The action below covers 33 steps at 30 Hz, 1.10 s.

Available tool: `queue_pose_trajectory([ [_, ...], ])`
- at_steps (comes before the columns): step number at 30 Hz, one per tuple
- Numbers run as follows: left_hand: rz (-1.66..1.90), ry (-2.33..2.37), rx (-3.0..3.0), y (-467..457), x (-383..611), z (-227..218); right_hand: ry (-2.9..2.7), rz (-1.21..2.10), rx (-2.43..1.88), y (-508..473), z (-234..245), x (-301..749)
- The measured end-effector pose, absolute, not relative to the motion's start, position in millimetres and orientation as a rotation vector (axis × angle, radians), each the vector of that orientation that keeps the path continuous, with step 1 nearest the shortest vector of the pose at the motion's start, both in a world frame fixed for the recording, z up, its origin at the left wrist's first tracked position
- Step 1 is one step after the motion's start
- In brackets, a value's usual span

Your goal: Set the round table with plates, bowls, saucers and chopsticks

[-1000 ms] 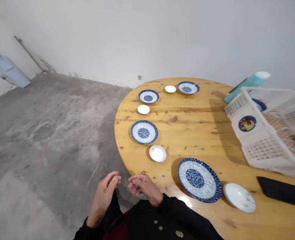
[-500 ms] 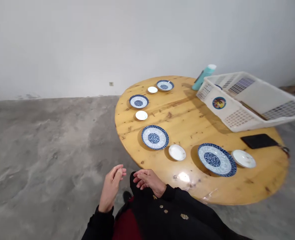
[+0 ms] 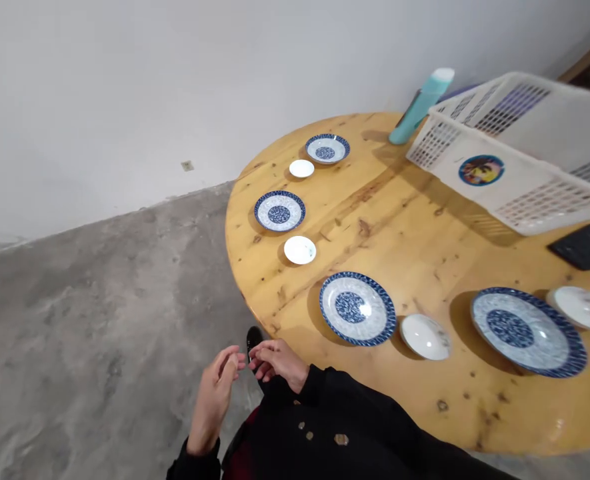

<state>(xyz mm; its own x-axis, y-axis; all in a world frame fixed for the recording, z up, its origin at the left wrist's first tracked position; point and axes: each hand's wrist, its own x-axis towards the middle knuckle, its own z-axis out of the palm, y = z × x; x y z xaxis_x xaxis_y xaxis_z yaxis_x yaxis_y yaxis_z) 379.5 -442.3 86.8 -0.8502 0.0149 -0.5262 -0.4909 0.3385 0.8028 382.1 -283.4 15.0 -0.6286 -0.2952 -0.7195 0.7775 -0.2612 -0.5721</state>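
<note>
The left hand (image 3: 213, 390) and right hand (image 3: 281, 362) hover at the near left edge of the round wooden table (image 3: 399, 233), holding nothing. Their fingers are loosely curled and their fingertips lie just beside each other; whether they touch I cannot tell. The black sleeve (image 3: 355, 407) of the right arm crosses the table's near edge.

Closest to the right hand, just inside that edge, lies the blue-rimmed plate (image 3: 357, 308). A small white dish (image 3: 425, 337) sits next to it along the edge, then a second blue-rimmed plate (image 3: 529, 332). If the right arm swung out carelessly, the sleeve could catch the plate's rim and shove it into the dish, chipping one or both.

Along the table's left edge lie a third plate (image 3: 279, 211) and a second dish (image 3: 299, 250); a sideways knock there could send either onto the hard floor (image 3: 99, 347).

On the table's far right, a white basket (image 3: 525, 185) stands beside a turquoise bottle (image 3: 422, 107); bumping the basket could topple the bottle.
</note>
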Motion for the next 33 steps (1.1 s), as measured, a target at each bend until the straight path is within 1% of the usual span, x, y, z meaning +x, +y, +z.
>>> queue_pose_trajectory([
  [3, 1.446, 2.193, -0.351, -455, 318, 88, 1.227, -2.015, 0.699, -297, 17, 331],
  [7, 1.428, 2.206, -0.19, -450, 247, 89, 1.223, -2.152, 0.811, -288, 23, 285],
  [11, 1.396, 2.14, -0.035, -429, 179, 90, 1.242, -2.374, 0.91, -258, 33, 274],
  [15, 1.406, 2.144, 0.086, -395, 97, 94, 1.285, -2.53, 1.147, -236, 34, 287],
  [19, 1.433, 2.12, 0.239, -338, 5, 97, 1.215, -2.63, 1.369, -239, 27, 293],
  [23, 1.431, 2.041, 0.335, -262, -92, 90, 1.093, -2.669, 1.562, -255, 24, 269],
  [28, 1.319, 2.071, 0.392, -157, -201, 63, 1.047, -2.614, 1.808, -271, 26, 220],
  [33, 1.265, 2.066, 0.373, -67, -275, 32, 0.805, -2.571, 2.13, -288, 27, 172],
])
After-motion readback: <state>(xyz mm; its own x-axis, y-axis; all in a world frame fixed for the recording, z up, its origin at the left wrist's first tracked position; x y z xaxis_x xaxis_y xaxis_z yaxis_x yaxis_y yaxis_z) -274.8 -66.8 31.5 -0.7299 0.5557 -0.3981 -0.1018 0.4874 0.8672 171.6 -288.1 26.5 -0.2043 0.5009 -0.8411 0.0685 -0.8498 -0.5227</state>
